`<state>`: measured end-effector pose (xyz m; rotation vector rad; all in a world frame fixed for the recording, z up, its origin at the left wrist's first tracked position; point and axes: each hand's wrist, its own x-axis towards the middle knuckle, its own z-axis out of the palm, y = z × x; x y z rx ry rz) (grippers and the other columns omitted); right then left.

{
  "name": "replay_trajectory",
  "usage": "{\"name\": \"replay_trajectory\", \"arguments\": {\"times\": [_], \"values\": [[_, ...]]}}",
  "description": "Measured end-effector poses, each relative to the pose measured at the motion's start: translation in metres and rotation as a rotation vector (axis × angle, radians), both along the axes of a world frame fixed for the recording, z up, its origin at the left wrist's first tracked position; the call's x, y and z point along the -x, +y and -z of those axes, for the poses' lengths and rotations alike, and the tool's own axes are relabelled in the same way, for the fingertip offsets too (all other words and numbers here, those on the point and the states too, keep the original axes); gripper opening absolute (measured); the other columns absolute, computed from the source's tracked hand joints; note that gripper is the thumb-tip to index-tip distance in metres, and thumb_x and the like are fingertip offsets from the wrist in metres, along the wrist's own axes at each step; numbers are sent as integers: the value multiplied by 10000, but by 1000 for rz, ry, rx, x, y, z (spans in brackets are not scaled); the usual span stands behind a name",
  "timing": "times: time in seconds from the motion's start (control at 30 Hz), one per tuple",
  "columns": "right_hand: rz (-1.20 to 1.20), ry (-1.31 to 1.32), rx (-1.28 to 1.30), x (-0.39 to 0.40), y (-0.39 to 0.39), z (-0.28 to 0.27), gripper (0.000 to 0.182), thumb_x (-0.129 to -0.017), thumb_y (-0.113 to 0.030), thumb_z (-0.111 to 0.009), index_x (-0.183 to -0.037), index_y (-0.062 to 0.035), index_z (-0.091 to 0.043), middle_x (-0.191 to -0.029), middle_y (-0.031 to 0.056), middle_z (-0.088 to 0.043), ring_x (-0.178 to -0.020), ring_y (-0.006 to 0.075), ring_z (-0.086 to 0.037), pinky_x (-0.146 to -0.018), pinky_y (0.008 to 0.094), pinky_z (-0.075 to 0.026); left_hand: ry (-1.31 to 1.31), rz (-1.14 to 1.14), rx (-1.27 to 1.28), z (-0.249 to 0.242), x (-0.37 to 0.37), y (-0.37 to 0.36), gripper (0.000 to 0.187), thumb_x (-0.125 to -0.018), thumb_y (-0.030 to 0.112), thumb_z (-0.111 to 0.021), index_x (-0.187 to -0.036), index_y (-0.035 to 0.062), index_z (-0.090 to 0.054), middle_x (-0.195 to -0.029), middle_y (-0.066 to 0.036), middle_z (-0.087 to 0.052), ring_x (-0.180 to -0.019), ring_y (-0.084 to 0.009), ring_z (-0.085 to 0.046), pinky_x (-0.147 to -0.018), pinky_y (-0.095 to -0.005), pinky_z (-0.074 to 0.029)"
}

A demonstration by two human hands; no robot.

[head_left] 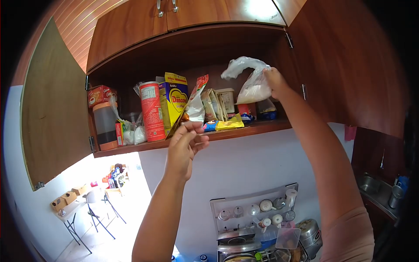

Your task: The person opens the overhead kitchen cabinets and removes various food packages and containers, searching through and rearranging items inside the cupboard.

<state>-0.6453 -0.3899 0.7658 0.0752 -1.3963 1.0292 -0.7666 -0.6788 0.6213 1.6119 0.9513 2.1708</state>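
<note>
My right hand grips a clear plastic bag with white contents, lifted at the right side of the open cabinet. Its loose top flops over to the left. My left hand is raised just below the shelf edge, fingers apart and partly curled, holding nothing. Behind it on the shelf stand a yellow Dancow box, a red canister and a silver-and-red packet. A yellow and blue packet lies at the shelf's front edge.
Cabinet doors stand open at left and right. A dark-filled jar is at the shelf's left end. Below are a cup rack and stacked dishes; a sink is at lower right.
</note>
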Motion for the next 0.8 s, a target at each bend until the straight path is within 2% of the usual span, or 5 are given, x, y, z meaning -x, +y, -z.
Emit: {"name": "replay_trajectory", "arguments": {"times": [0.2,0.3,0.47,0.73,0.8], "values": [[-267,-74,84,-67,-92,53,213,-886,-181,-437,-1046,-42,-465,-929,100,-564,-817,209,-584,-741,381,-496,164,-127,81,33,-26,22,359,-833,134,-444,-1176,32,-433,-1107,-86,-483,-1049,-167,-465,-910,-321,-370],[-334,-200,123,-79,-134,107,198,-893,-192,-437,-1040,-63,-462,-919,78,-560,-822,188,-577,-755,368,-498,359,-440,-7,55,-48,18,386,-843,201,-504,-1182,23,-449,-1155,-105,-480,-1089,-203,-454,-896,-326,-367],[-429,-414,177,-60,-159,240,110,-877,-164,-472,-958,-89,-482,-863,24,-540,-758,114,-536,-652,276,-460,341,-302,247,106,-64,8,458,-838,291,-543,-1197,28,-439,-1148,-101,-490,-1076,-220,-466,-896,-344,-367],[-660,-614,431,-46,-145,397,97,-844,-159,-514,-873,-71,-543,-822,14,-544,-762,106,-523,-737,258,-417,-403,-55,700,212,-29,10,445,-840,346,-535,-1160,49,-447,-1078,-94,-511,-956,-196,-514,-806,-314,-433],[-624,-690,435,-53,-133,403,92,-837,-154,-525,-857,-67,-548,-809,12,-548,-769,105,-524,-750,259,-409,-387,-43,649,221,-23,10,351,-845,304,-533,-1085,53,-487,-949,-62,-547,-765,-159,-537,-650,-277,-452]]}}
